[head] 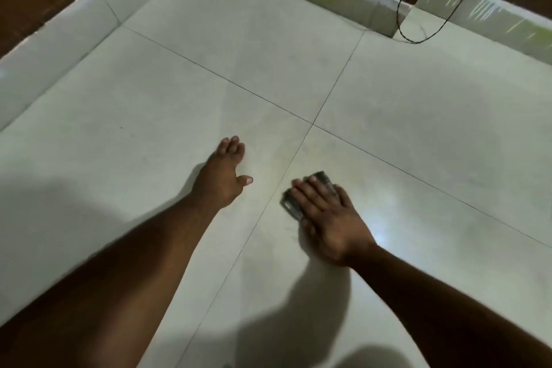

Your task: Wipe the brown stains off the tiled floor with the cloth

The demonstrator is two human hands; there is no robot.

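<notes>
Lying flat under the right hand (328,218) fingers (310,194), cloth (322,181)

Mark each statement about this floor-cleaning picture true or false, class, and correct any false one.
1. The right hand presses flat on the cloth. True.
2. The left hand holds a second cloth. False: it rests bare on the tiled floor.
3. A black cable lies near the far wall. True.
4. The cloth lies across the point where four tiles meet. False: it lies nearer the person, beside one grout line.
</notes>
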